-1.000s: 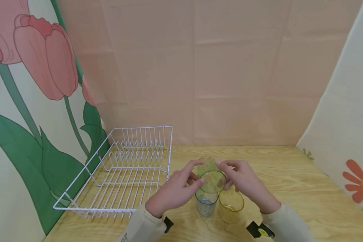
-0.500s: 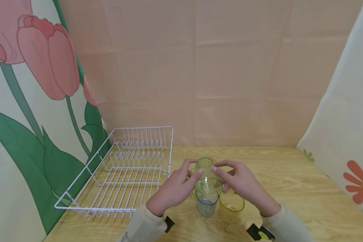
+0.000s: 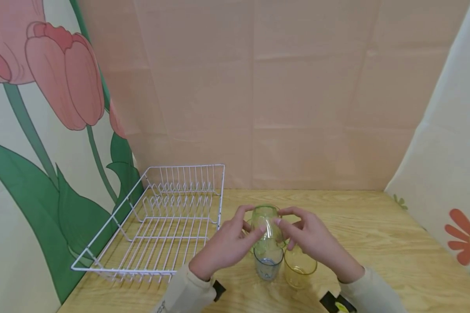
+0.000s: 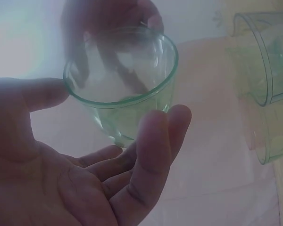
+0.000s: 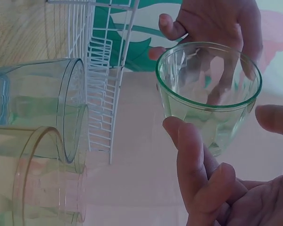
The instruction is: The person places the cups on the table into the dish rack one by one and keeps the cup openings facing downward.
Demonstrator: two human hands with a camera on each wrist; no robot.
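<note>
Where the fingers of the left hand (image 3: pixel 228 244) and right hand (image 3: pixel 314 232) pinch its opposite sides, the green glass (image 3: pixel 269 229) sits between the 2, mouth facing both wrist cameras; a blue glass (image 3: pixel 268 268) and yellow glass (image 3: pixel 300 268) stand just beside each other.

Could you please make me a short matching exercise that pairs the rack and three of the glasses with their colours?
Things:
1. Glass held between the left hand and right hand
2. Dish rack
3. Front glass on the right
4. Front glass on the left

Colours:
A. Yellow tint
B. Bluish tint
C. Green tint
D. White

Right pairs: 1-C, 2-D, 3-A, 4-B.
</note>
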